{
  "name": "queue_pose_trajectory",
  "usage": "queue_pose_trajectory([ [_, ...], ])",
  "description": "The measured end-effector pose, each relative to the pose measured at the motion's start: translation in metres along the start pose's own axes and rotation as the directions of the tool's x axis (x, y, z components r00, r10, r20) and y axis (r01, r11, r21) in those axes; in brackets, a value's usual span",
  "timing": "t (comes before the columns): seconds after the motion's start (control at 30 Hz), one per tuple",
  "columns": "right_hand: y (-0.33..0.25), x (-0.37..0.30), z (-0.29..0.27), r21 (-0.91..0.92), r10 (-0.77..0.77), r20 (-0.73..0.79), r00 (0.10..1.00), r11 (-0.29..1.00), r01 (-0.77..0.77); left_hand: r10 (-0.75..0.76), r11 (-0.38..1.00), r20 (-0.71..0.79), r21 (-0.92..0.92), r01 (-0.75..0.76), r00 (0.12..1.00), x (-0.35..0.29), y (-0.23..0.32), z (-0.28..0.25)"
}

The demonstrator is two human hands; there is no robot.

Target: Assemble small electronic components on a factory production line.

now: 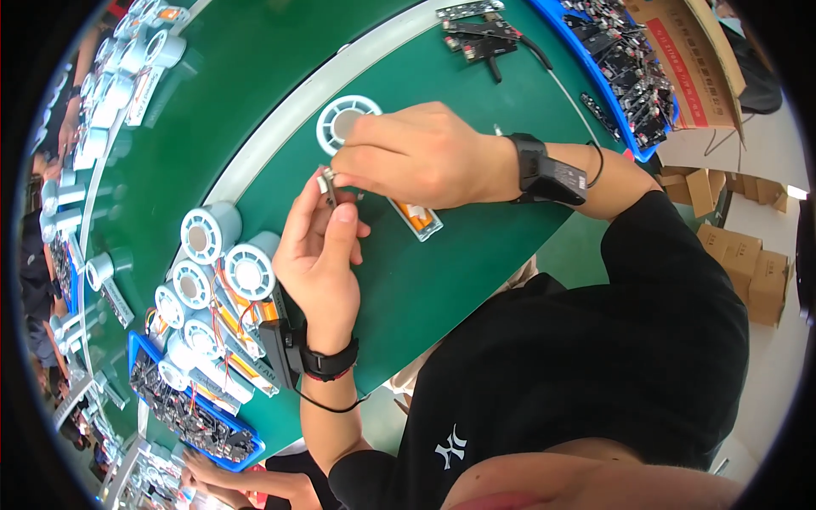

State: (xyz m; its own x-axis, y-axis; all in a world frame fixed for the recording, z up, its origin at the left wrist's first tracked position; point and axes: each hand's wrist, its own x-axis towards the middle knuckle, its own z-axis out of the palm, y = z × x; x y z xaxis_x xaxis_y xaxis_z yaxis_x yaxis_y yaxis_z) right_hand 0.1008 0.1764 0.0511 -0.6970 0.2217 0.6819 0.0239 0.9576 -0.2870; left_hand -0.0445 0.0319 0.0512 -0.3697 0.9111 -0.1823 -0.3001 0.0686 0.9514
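Observation:
My left hand [321,263] pinches a small dark circuit board [330,192] with a light metal connector at its upper end. My right hand [416,153] is closed, its fingertips gripping at that upper end of the board. Behind my right hand on the green table lies a pale blue fan head [332,127] with spokes and a round grey centre. A clear handle housing with an orange battery [418,218] shows below the same hand, partly hidden. Left of my left hand several similar fan units [251,270] stand grouped, with loose red wires and handles.
Blue trays of black circuit boards stand at the upper right [671,127] and lower left [134,348]. Loose boards [484,38] lie at the far edge. A pale rail [280,110] crosses the table. Co-workers' hands [223,480] show at the lower left; cardboard boxes [744,259] stand right.

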Motion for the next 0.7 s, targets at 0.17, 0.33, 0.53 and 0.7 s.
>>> queue_pose_trajectory([
  [0.17, 0.005, 0.001, -0.001, -0.024, -0.038, 0.005, 0.999, 0.999, 0.038, -0.079, 0.997, -0.005, 0.019, 0.079, 0.997, 0.002, 0.001, 0.000],
  [0.33, 0.009, 0.001, -0.002, -0.007, -0.040, -0.008, 0.999, 0.999, 0.040, -0.112, 0.978, 0.100, -0.167, 0.127, 0.989, 0.004, 0.001, 0.001],
  [0.53, 0.011, -0.001, -0.001, 0.016, -0.074, 0.001, 0.997, 0.997, 0.074, -0.161, 0.957, 0.110, -0.227, 0.183, 0.981, 0.001, 0.003, 0.004],
  [0.7, 0.009, -0.003, 0.001, -0.026, -0.094, -0.024, 0.995, 0.995, 0.093, -0.173, 0.961, 0.036, -0.213, 0.176, 0.984, 0.001, -0.003, 0.008],
])
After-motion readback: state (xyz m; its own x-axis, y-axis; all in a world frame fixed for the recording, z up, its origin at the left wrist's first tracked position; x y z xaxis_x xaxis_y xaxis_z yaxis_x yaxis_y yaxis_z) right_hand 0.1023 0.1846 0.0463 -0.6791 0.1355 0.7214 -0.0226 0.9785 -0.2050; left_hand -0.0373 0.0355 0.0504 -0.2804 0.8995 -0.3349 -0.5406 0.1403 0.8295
